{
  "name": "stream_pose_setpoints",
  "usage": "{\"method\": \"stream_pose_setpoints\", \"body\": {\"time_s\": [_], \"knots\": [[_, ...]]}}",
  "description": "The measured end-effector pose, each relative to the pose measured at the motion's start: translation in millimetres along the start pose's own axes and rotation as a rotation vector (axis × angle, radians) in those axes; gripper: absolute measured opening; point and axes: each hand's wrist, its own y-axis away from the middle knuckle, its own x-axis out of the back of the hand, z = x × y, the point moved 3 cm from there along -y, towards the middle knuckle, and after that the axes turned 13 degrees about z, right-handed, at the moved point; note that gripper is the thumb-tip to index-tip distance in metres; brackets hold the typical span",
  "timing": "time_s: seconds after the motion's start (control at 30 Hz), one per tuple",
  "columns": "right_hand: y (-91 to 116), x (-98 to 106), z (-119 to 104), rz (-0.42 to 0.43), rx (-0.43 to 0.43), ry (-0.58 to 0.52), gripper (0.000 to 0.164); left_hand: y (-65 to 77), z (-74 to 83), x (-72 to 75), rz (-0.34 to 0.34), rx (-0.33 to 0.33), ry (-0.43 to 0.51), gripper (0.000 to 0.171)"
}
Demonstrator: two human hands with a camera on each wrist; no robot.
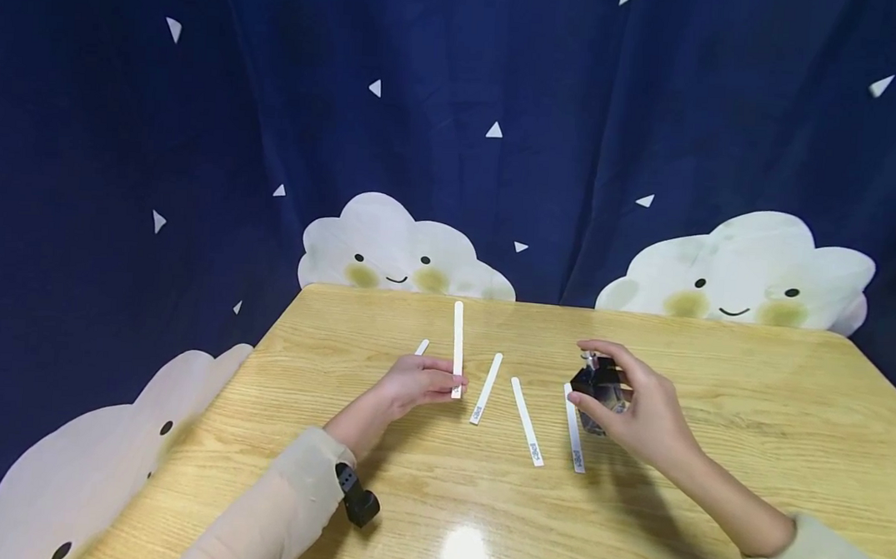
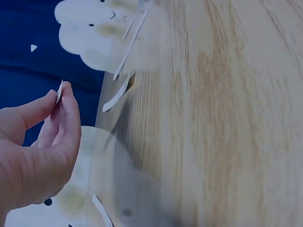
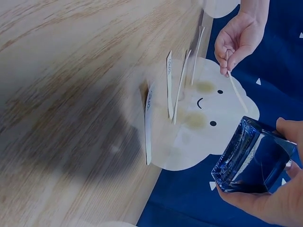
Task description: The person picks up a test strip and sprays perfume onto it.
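My left hand (image 1: pixel 417 384) pinches a white paper test strip (image 1: pixel 458 334) near its printed lower end, holding it upright above the table. In the left wrist view, thumb and fingertips meet on the strip's edge (image 2: pixel 59 92). My right hand (image 1: pixel 648 409) grips a dark blue glass perfume bottle (image 1: pixel 602 399), with the thumb on the near side and a finger over the top at the sprayer (image 1: pixel 589 361). The right wrist view shows the bottle's thick glass base (image 3: pixel 232 158), raised off the table. The bottle's nozzle is too small to make out.
On the wooden table (image 1: pixel 423 495) lie several more white strips: one partly behind the left hand (image 1: pixel 422 347), another in the middle (image 1: pixel 528 421), and one beside the bottle (image 1: pixel 574 439). A dark blue curtain (image 1: pixel 443 54) with smiling clouds hangs behind the table's far edge.
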Motion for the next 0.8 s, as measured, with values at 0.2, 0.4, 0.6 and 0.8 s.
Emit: {"method": "stream_pose_setpoints", "body": {"time_s": [0.2,0.4,0.6,0.8], "knots": [[-0.6,-1.4,-2.3,0.005,0.012,-0.004,0.062,1.9,0.8,-7.3,-0.013,-0.008,-0.004,0.032],[-2.0,-3.0,-2.3,0.006,0.032,0.013,0.062,8.7,5.1,-14.1,-0.041,-0.01,-0.045,0.032],[-2.9,-4.1,-2.8,0.01,0.073,0.065,0.063,18.5,9.6,-22.2,-0.041,-0.016,-0.084,0.022],[-4.4,-5.2,-4.8,0.018,0.099,0.107,0.062,24.8,12.8,-29.3,-0.045,-0.05,-0.109,0.024]]}}
